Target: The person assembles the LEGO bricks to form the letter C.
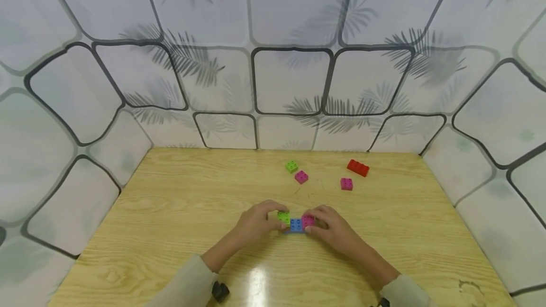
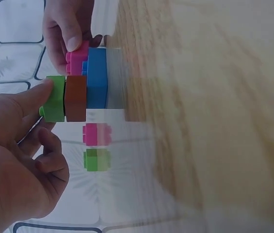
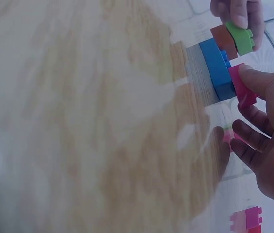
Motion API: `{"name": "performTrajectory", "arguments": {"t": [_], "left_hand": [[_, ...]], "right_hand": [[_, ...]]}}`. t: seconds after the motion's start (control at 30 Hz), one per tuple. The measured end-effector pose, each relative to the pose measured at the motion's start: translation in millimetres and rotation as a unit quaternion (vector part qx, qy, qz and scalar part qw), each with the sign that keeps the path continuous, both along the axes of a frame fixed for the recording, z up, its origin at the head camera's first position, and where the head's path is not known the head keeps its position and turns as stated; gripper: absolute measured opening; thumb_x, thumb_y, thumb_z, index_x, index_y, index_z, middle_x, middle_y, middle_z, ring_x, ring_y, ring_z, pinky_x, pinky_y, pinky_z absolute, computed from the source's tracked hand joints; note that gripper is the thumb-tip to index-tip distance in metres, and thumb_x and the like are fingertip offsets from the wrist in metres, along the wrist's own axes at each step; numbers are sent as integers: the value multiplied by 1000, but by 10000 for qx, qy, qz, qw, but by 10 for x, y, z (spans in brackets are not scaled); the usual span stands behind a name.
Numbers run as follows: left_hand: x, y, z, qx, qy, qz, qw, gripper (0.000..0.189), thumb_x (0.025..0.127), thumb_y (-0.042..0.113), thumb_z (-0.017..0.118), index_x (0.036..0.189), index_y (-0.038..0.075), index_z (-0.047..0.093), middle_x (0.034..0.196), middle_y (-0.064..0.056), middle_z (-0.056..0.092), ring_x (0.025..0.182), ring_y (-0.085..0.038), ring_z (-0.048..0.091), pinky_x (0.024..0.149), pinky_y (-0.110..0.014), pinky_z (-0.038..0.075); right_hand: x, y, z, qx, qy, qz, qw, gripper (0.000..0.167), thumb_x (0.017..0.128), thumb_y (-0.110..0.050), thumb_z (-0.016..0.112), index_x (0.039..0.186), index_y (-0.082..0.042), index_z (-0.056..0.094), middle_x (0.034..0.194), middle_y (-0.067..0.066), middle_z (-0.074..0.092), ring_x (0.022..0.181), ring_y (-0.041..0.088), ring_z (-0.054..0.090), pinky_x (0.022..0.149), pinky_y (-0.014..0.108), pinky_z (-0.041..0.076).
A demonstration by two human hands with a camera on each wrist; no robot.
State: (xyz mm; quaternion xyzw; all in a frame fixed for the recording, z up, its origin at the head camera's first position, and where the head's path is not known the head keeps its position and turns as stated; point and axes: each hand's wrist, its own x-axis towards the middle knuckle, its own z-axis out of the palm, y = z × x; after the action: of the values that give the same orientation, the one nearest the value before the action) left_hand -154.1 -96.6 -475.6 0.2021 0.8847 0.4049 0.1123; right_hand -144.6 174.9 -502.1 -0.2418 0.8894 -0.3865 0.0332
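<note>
A long blue toy brick [image 1: 296, 225] lies on the wooden table, studs up, between the two hands. My left hand [image 1: 257, 222] pinches a lime green brick [image 2: 55, 99] between thumb and fingers. Directly beneath that green brick is an orange-brown brick [image 2: 75, 98], standing on the left end of the blue one; a thin dark seam shows between green and brown in the left wrist view. On the blue brick's right end sits a pink brick [image 3: 242, 85], which my right hand [image 1: 337, 232] grips by its sides. Blue studs show between the two ends.
Farther back on the table [image 1: 204, 179] lie a loose green brick [image 1: 292, 167], a pink brick [image 1: 301, 177], another pink brick [image 1: 347, 184] and a long red brick [image 1: 358, 168]. A patterned wall [image 1: 290, 84] stands behind and along both sides.
</note>
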Motion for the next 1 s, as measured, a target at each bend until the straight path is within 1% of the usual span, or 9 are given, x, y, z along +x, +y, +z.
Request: {"name": "performTrajectory", "arguments": {"t": [0.13, 0.23, 0.33, 0.47, 0.63, 0.77, 0.87, 0.93, 1.0], "left_hand": [[10, 1, -6, -26, 72, 26, 10000, 38, 91, 41, 73, 126, 30, 68, 133, 8, 64, 89, -11, 59, 72, -30, 49], [19, 3, -4, 11, 65, 70, 10000, 37, 90, 41, 74, 126, 31, 69, 134, 7, 64, 108, -17, 63, 85, -40, 53], [22, 2, -9, 120, 16, 99, 9999, 37, 90, 40, 74, 125, 30, 69, 135, 5, 64, 125, -23, 59, 99, -50, 49], [17, -1, -15, 298, -119, 118, 9994, 38, 90, 40, 74, 126, 28, 70, 135, 4, 64, 131, -26, 56, 105, -54, 45], [-1, 11, -16, 281, -208, 142, 9993, 38, 90, 40, 75, 126, 28, 70, 136, 4, 63, 129, -25, 56, 101, -53, 47], [-20, 24, -15, 263, -282, 67, 9992, 38, 90, 40, 74, 126, 29, 69, 134, 3, 63, 107, -21, 62, 84, -42, 52], [-40, 16, -16, 404, -509, -31, 9979, 40, 91, 39, 74, 128, 28, 68, 135, 3, 62, 91, -17, 58, 70, -35, 51], [-56, 2, -23, 495, -678, -110, 9964, 42, 91, 40, 74, 130, 27, 67, 135, 4, 60, 89, -16, 57, 68, -33, 51], [-79, -16, -24, 588, -842, -188, 9945, 44, 91, 40, 74, 132, 26, 66, 137, 4, 59, 93, -16, 56, 70, -33, 51]], "right_hand": [[-2, -4, -14, -21, 24, 23, 10000, 33, 96, -39, 68, 126, -25, 67, 113, -10, 60, 98, 10, 52, 83, 27, 46], [-1, -5, -21, -55, 39, 27, 10000, 33, 95, -38, 68, 125, -25, 67, 112, -10, 60, 95, 10, 51, 81, 26, 46], [-3, -7, -29, -75, 50, 35, 10000, 32, 95, -38, 69, 125, -25, 67, 111, -10, 60, 95, 10, 51, 80, 26, 46], [-8, -8, -31, -85, 35, 17, 10000, 31, 95, -38, 69, 124, -26, 67, 112, -10, 60, 97, 11, 52, 82, 27, 47], [-17, 4, -31, -75, -38, 12, 10000, 31, 96, -39, 68, 124, -28, 67, 113, -10, 60, 100, 11, 54, 86, 28, 48], [-21, 16, -35, -35, -22, -41, 10000, 30, 96, -41, 68, 123, -29, 67, 114, -11, 61, 103, 10, 55, 87, 30, 48], [-20, 23, -37, -30, -19, -82, 10000, 30, 95, -41, 67, 123, -30, 67, 114, -12, 61, 103, 10, 55, 88, 30, 48], [-18, 22, -35, -48, -10, -65, 10000, 30, 96, -40, 68, 123, -28, 68, 114, -12, 61, 103, 10, 55, 87, 30, 48], [-20, 21, -36, -60, 63, -29, 10000, 30, 96, -40, 68, 123, -27, 68, 114, -11, 61, 103, 10, 55, 88, 30, 49]]}}
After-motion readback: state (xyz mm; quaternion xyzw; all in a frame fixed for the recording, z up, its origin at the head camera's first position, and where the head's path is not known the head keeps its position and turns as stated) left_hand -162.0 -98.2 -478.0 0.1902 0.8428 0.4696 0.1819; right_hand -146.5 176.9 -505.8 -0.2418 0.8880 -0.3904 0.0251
